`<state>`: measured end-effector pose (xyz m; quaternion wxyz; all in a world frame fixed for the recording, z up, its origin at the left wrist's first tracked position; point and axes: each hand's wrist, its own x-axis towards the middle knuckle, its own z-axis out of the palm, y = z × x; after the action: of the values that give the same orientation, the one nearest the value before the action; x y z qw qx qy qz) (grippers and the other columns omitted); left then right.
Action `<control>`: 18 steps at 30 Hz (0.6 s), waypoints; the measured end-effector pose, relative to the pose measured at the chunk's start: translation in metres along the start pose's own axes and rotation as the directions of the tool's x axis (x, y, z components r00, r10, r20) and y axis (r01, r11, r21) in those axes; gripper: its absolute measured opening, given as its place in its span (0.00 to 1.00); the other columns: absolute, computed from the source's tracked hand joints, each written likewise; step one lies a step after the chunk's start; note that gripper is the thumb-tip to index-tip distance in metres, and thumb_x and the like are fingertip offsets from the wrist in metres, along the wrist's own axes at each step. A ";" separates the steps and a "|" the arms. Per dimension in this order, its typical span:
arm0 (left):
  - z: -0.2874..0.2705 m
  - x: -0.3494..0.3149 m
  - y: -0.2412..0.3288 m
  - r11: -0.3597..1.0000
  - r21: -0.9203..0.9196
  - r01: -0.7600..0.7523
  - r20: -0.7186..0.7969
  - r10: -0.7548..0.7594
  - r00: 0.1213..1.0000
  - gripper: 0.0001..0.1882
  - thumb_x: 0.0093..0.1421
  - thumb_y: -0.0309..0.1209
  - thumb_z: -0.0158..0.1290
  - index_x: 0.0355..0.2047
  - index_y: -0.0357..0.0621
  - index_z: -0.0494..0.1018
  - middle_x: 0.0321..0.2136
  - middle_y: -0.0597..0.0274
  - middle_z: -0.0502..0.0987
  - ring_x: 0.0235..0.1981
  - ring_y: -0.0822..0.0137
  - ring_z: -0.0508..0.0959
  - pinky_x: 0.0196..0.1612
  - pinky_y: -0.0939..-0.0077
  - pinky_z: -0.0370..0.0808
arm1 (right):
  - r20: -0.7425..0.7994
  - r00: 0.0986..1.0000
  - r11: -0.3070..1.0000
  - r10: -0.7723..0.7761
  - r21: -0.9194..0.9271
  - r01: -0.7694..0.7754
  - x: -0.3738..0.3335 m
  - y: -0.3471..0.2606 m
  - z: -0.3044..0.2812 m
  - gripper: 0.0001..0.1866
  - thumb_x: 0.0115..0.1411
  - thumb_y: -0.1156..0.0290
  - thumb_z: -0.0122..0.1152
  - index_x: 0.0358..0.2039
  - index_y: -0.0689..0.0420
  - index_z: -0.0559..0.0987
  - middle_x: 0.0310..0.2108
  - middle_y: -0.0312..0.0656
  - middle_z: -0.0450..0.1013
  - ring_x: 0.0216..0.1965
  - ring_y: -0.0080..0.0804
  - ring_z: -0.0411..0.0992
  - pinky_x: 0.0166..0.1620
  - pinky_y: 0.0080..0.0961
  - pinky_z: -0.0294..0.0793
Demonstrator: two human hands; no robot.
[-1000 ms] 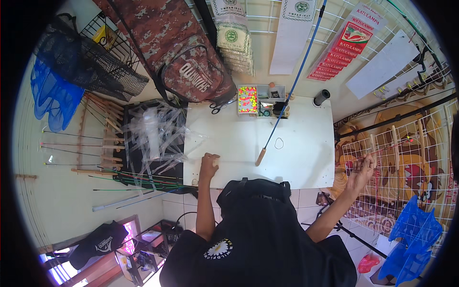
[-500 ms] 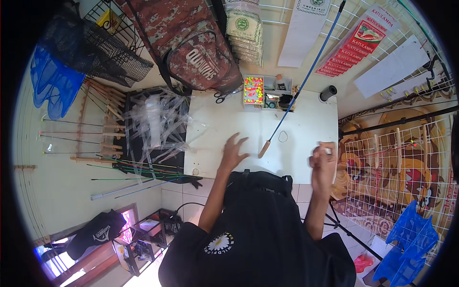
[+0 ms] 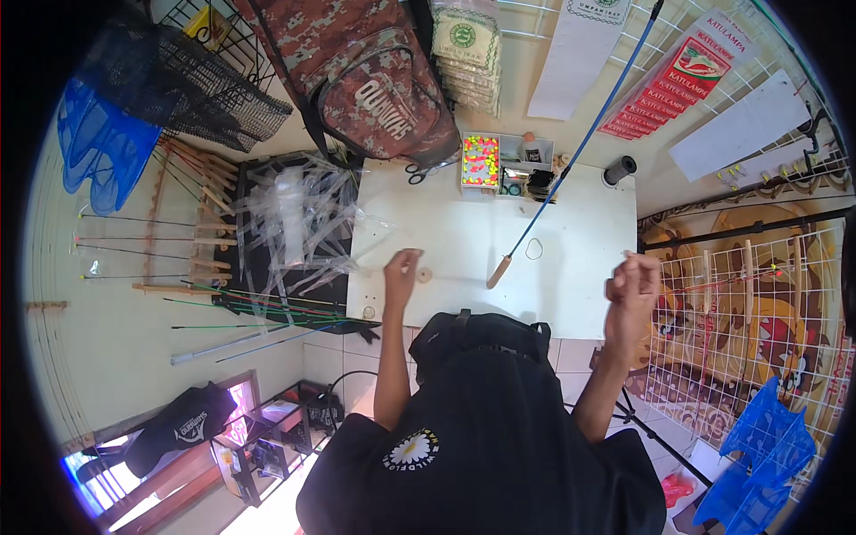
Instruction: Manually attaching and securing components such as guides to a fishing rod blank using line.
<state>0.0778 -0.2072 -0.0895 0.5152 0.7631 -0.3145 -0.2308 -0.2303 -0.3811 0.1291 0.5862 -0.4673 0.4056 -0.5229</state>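
Two hands held out in front, well apart. L hand [image 3: 401,269] above front-L part of white tabletop [image 3: 588,218], fingers curled in twd thumb — can't tell if pinching anything. Just R of it, small round tan piece [image 3: 424,275], seen against the tabletop; can't tell if touching the fingertips. R hand [image 3: 631,283] raised at R edge of tabletop, fingers bent, tips up; too small to make out btwn the fingers, so can't tell if holding anything.

Btwn the hands: blue rod [image 3: 585,138], wooden handle [image 3: 499,272] nr middle of tabletop, shaft running up & R past the far edge. Just R of handle, thin loop [image 3: 527,251] lying flat, apart from both hands.

Along far side, L to R: scissors [image 3: 416,176], then white divided box [image 3: 480,190] w/ bright multicol. bits [image 3: 481,160] in L compartment & small bottle [image 3: 532,153] in another, then black cylinder [image 3: 619,169] nr far R corner.

Behind: camo bag [image 3: 374,98] at back L, beige packets [image 3: 465,58] hanging beside it, red packets [image 3: 673,85] farther R. L of tabletop, heap of clear plastic strips [image 3: 294,214]; farther L, blue net [image 3: 107,147] below dark mesh [image 3: 205,98]. Far R, brown patterned cloth [image 3: 771,330]. Closest to camera — black top [image 3: 499,428] w/ white flower print [image 3: 410,448].
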 end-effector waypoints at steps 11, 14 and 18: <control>0.011 -0.003 0.066 0.991 0.046 -0.127 0.401 0.098 0.911 0.29 0.50 0.35 0.66 0.53 0.47 0.73 0.51 0.58 0.73 0.53 0.62 0.72 0.55 0.66 0.69 | 0.069 0.984 0.981 0.167 0.087 -0.173 -0.014 0.013 0.018 0.08 0.65 0.67 0.56 0.38 0.57 0.70 0.18 0.27 0.60 0.16 0.10 0.51 0.18 0.11 0.48; 0.051 -0.022 0.108 0.969 -0.023 -0.247 0.518 0.222 0.826 0.43 0.45 0.37 0.69 0.61 0.53 0.64 0.62 0.49 0.57 0.64 0.49 0.57 0.63 0.55 0.61 | 0.263 0.910 0.926 0.319 0.119 -0.359 -0.037 0.025 0.047 0.09 0.65 0.67 0.56 0.37 0.58 0.71 0.18 0.28 0.61 0.17 0.11 0.52 0.20 0.13 0.49; 0.069 -0.033 0.119 0.981 -0.086 -0.176 0.575 0.193 0.795 0.37 0.51 0.39 0.65 0.61 0.57 0.64 0.66 0.46 0.50 0.67 0.42 0.50 0.65 0.54 0.56 | 0.451 0.791 0.870 0.414 0.061 -0.490 -0.058 0.022 0.066 0.08 0.65 0.67 0.56 0.36 0.57 0.71 0.18 0.29 0.64 0.18 0.11 0.54 0.20 0.12 0.49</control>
<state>-0.0204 -0.2603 -0.0028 0.4253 0.6145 -0.5264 -0.4055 -0.1681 -0.3154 0.1221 0.8067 -0.4053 0.3211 -0.2863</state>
